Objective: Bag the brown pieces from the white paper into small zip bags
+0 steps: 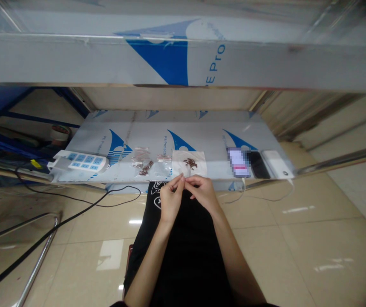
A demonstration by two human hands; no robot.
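Left hand and right hand: thumbs and fingertips pinched nearly shut, close together before the shelf; whether anything is held, cannot tell. Brown pieces: loose pile on white sheet, just beyond the fingertips. Clear bags: left of sheet, containing similar pieces.

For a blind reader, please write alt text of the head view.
A person's left hand and right hand come together; anything between them is unclear. Beyond, on a shelf, a white sheet holds small brown pieces, with plastic bags and a power strip leftward and a phone rightward.
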